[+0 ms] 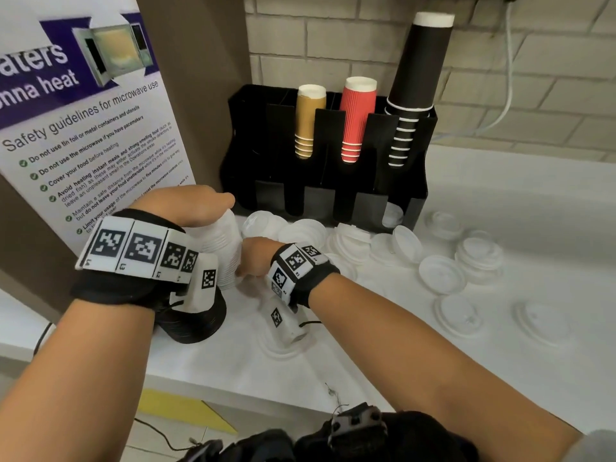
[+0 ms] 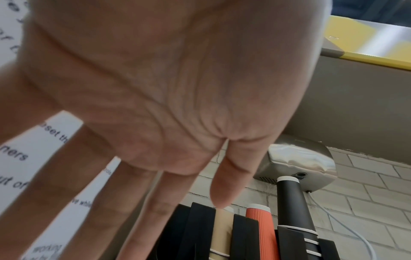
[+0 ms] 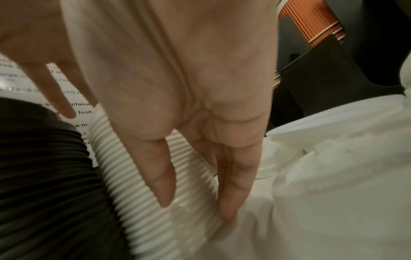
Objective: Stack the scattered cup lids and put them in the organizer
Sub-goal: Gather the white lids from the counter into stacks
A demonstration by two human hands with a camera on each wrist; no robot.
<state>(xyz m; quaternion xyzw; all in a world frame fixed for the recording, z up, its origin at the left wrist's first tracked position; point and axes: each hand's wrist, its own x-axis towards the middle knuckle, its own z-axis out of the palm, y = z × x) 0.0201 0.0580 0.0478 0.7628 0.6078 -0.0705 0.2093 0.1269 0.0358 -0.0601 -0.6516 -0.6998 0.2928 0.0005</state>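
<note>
A tall white lid stack stands on the counter before the black organizer. My left hand lies flat on its top, fingers straight, as the left wrist view shows my left hand with an open palm. My right hand reaches the stack's base; in the right wrist view its straight fingers touch the ribbed white lid stack. A black lid stack stands just left of it. Loose white lids lie scattered to the right.
The organizer holds tan cups, red cups and black cups. A safety poster stands on the left wall. More lids crowd the organizer's foot. The counter's front edge runs below my arms.
</note>
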